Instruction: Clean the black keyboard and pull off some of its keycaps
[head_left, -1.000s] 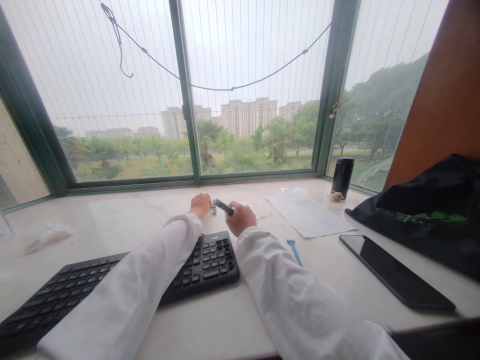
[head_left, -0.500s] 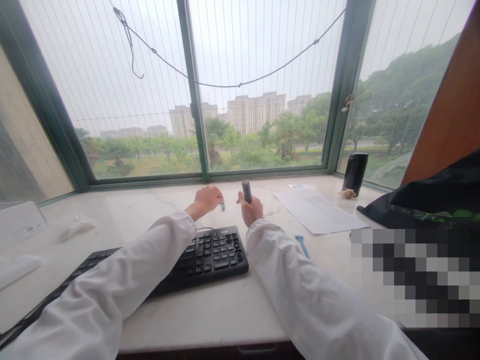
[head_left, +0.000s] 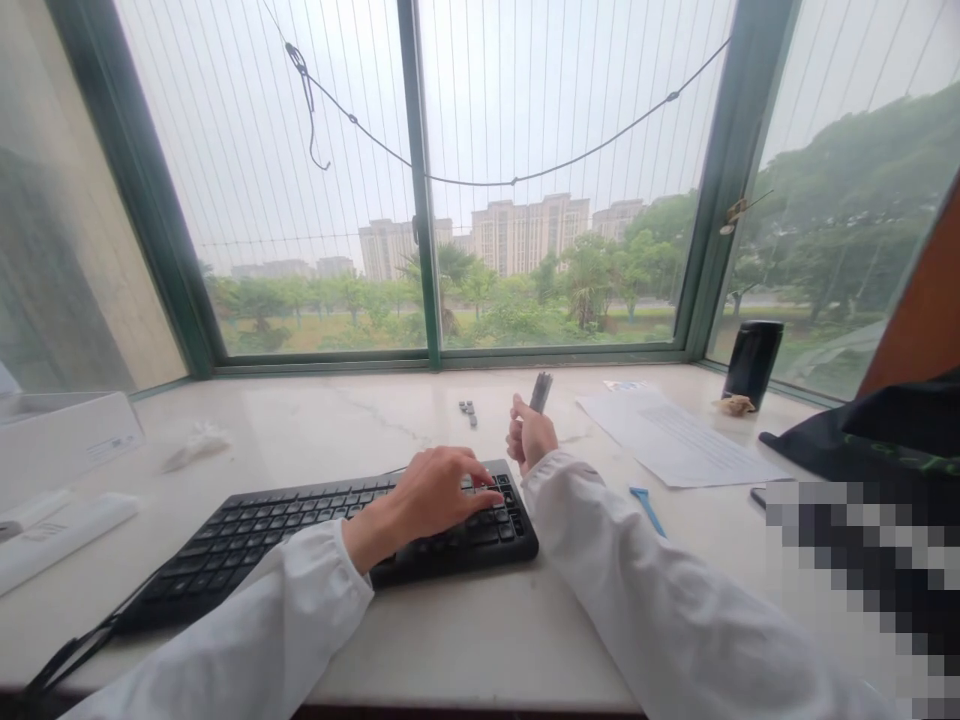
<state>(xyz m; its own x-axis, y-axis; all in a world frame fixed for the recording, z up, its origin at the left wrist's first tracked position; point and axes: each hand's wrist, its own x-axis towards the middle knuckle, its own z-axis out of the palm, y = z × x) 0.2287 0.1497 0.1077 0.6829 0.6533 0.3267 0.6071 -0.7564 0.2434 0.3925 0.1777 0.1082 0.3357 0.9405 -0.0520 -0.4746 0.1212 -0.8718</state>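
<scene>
My right hand (head_left: 531,434) is closed around a small dark stick-shaped device (head_left: 540,391), held upright just behind the keyboard. My left hand (head_left: 439,490) rests on the right end of the black keyboard (head_left: 300,520), fingers lying loosely over the keys and holding nothing. A small grey metal piece (head_left: 469,409) lies on the white marble sill beyond both hands, touched by neither.
Printed paper sheets (head_left: 679,442) and a blue plastic tool (head_left: 646,508) lie right of the keyboard. A black cylinder (head_left: 752,362) stands by the window corner, a black bag (head_left: 877,440) at far right. White boxes (head_left: 60,440) and crumpled tissue (head_left: 196,445) sit left.
My left hand let go of the small grey piece and pulled back onto the keyboard. My right hand kept the dark device, turning it upright. The view shifted left.
</scene>
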